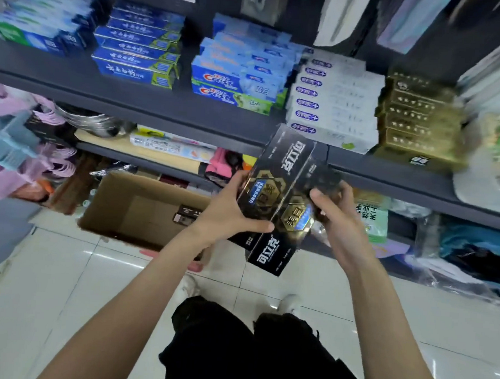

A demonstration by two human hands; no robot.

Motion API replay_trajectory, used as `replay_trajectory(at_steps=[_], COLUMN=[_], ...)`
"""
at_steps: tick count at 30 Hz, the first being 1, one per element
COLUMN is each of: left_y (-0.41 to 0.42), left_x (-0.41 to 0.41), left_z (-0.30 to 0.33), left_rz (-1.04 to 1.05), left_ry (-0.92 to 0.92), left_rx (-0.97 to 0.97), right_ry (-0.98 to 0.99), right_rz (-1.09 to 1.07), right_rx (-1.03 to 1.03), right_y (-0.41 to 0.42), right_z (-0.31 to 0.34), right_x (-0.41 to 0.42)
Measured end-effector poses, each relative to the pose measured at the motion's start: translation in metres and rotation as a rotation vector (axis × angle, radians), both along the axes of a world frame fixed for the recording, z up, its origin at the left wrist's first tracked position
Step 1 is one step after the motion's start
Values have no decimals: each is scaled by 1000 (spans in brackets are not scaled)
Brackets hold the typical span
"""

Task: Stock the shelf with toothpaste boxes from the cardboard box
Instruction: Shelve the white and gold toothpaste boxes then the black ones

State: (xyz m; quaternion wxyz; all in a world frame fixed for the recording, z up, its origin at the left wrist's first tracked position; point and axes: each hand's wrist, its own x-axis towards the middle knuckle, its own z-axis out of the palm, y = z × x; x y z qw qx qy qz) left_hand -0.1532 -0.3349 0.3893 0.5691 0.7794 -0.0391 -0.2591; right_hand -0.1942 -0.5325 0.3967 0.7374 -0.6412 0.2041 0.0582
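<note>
Both hands clasp our black toothpaste boxes [274, 199].
Left hand [227, 211] and right hand [333, 216] grip opposite sides, aiming them at the shelf [160, 107] at twelve o'clock.

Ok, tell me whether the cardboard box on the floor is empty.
Not empty: the cardboard box stands open, and at least one dark toothpaste box lies on its mostly bare bottom. The near corner is hidden.

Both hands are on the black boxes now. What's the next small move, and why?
Probably lift the black boxes up toward the shelf. Left hand and right hand grip them from either side below the shelf edge, already clear of the cardboard box.
</note>
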Motion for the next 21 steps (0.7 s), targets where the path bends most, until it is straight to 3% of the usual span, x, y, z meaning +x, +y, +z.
replay_trajectory(at_steps=[4, 7, 15, 21], left_y=[-77, -140, -204, -226], left_x=[-20, -27, 22, 58], left_z=[8, 23, 31, 19], left_rz=[-153, -204, 251, 208], left_ry=[-163, -210, -43, 123], left_rx=[147, 167, -103, -281], right_ry=[-59, -68, -168, -201], right_rz=[303, 375, -27, -154], right_rx=[-324, -453, -364, -419], right_y=[-110, -183, -305, -334], right_z=[16, 38, 36, 37], right_x=[-16, -31, -48, -9])
